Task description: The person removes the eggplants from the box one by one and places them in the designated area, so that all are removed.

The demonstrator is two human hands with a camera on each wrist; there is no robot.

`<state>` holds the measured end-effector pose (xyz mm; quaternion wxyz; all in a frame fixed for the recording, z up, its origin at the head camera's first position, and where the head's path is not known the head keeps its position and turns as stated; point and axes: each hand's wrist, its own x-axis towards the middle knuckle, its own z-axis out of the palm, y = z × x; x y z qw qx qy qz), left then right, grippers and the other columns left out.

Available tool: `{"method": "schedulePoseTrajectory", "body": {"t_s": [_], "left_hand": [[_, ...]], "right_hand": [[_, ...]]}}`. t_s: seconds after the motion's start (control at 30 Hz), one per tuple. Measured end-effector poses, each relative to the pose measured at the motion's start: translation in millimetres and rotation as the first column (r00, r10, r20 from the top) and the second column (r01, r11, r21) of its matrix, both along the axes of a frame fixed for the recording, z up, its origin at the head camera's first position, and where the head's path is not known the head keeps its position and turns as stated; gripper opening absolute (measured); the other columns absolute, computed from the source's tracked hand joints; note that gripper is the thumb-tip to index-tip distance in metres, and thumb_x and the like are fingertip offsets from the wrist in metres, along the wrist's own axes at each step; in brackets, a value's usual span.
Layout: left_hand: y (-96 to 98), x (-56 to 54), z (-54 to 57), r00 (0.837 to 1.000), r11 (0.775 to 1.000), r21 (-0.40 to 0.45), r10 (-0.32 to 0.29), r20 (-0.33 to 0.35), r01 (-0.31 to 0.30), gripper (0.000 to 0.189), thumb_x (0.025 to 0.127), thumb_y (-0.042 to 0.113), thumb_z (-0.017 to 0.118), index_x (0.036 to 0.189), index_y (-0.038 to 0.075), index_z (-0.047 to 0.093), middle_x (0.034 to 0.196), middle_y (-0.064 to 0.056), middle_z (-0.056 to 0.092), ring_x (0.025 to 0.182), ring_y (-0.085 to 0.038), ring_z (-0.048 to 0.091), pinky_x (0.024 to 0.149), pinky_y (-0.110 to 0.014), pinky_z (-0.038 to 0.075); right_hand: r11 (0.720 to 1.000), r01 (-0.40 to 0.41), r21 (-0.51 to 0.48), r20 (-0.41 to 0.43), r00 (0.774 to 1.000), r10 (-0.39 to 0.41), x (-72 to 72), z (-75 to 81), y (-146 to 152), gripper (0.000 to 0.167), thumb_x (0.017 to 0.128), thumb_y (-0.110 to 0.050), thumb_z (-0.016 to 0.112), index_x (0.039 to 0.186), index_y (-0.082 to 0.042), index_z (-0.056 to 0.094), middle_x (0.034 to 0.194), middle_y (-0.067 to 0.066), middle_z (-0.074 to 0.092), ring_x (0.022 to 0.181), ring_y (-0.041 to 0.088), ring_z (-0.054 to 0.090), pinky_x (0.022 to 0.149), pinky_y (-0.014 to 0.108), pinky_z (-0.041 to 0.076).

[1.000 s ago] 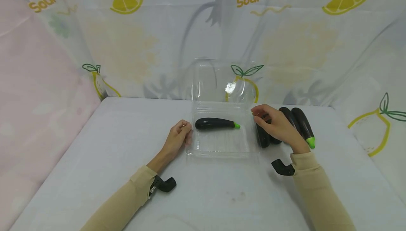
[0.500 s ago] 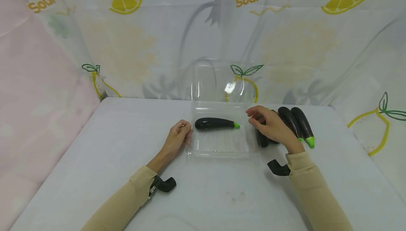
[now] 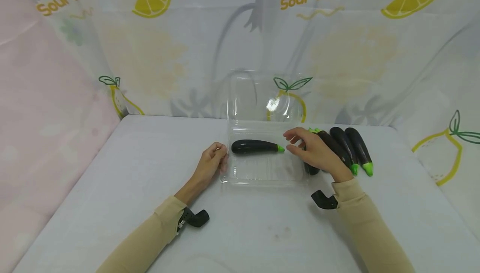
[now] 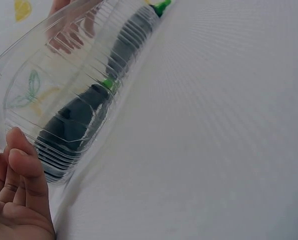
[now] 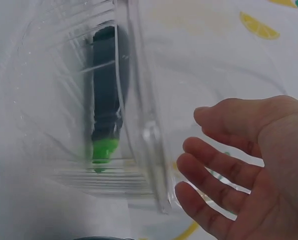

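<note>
A clear plastic clamshell box [image 3: 262, 174] sits on the white table with its lid raised at the back. Inside its base lies one dark eggplant [image 3: 255, 146], green stem end pointing right. At the box's left edge, my left hand [image 3: 210, 162] holds the rim with curled fingers, as the left wrist view shows beside the ribbed wall. My right hand [image 3: 316, 154] hovers by the right edge, fingers loosely bent and nothing between them. In the right wrist view, its spread fingertips [image 5: 188, 192] are close to the box's rim.
Several more eggplants [image 3: 352, 150] lie side by side right of the box, some partly hidden by the right hand. A printed cloth backdrop [image 3: 210, 48] hangs behind the table [image 3: 157, 156].
My right hand has shifted left, from over the loose eggplants to the box's right side, uncovering more of them. The left hand and the box stay in place.
</note>
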<state>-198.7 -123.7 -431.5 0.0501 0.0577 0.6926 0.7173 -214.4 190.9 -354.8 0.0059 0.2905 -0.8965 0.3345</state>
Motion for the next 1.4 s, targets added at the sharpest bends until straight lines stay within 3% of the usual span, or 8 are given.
{"method": "schedulePoseTrajectory", "body": {"t_s": [0.33,0.53,0.87,1.2,1.4], "left_hand": [[-4.1,0.7,2.0,0.999,1.0,0.015,-0.012,0.046,0.011,0.012,0.101,0.013,0.042,0.094,0.004,0.047,0.061,0.003,0.051,0.049,-0.01,0.047,0.047,-0.02,0.04],[-3.8,1.2,-0.3,0.999,1.0,0.016,0.0,0.033,0.0,0.014,0.101,0.017,0.045,0.094,0.006,0.047,0.061,0.003,0.051,0.049,-0.009,0.046,0.047,-0.02,0.039],[-0.4,3.8,1.4,1.0,1.0,0.011,0.007,-0.002,-0.007,0.015,0.1,0.017,0.045,0.092,0.004,0.047,0.06,0.004,0.05,0.047,-0.008,0.046,0.046,-0.02,0.039],[0.1,2.8,2.1,1.0,1.0,0.018,-0.004,-0.014,0.004,0.016,0.1,0.017,0.045,0.092,0.003,0.046,0.06,0.004,0.05,0.047,-0.007,0.046,0.045,-0.02,0.039],[0.4,3.7,2.2,1.0,1.0,0.01,0.003,-0.015,-0.002,0.017,0.1,0.017,0.044,0.093,0.002,0.046,0.06,0.004,0.05,0.047,-0.007,0.046,0.045,-0.019,0.039]], "right_hand": [[0.998,-0.055,0.043,0.008,0.998,0.055,2.2,0.3,-20.0,0.036,0.09,-0.012,0.063,0.123,-0.003,0.052,0.115,0.013,0.059,0.101,0.026,0.057,0.085,0.046,0.049],[0.989,-0.1,0.108,0.022,0.995,0.098,1.2,2.5,-34.4,0.039,0.088,-0.011,0.065,0.123,-0.002,0.051,0.116,0.014,0.058,0.103,0.029,0.057,0.085,0.043,0.049],[0.94,-0.134,0.314,0.017,0.991,0.136,-8.4,7.9,-55.3,0.042,0.085,-0.014,0.066,0.123,-0.002,0.052,0.117,0.016,0.058,0.106,0.03,0.058,0.088,0.042,0.049],[0.888,-0.166,0.429,0.108,0.985,0.133,-16.7,13.0,-71.0,0.053,0.088,-0.018,0.064,0.136,-0.004,0.045,0.132,0.015,0.05,0.118,0.031,0.054,0.099,0.046,0.044],[0.882,-0.158,0.444,0.1,0.987,0.126,-17.4,9.4,-75.3,0.054,0.087,-0.017,0.065,0.135,-0.002,0.045,0.13,0.017,0.05,0.119,0.033,0.053,0.099,0.048,0.043]]}}
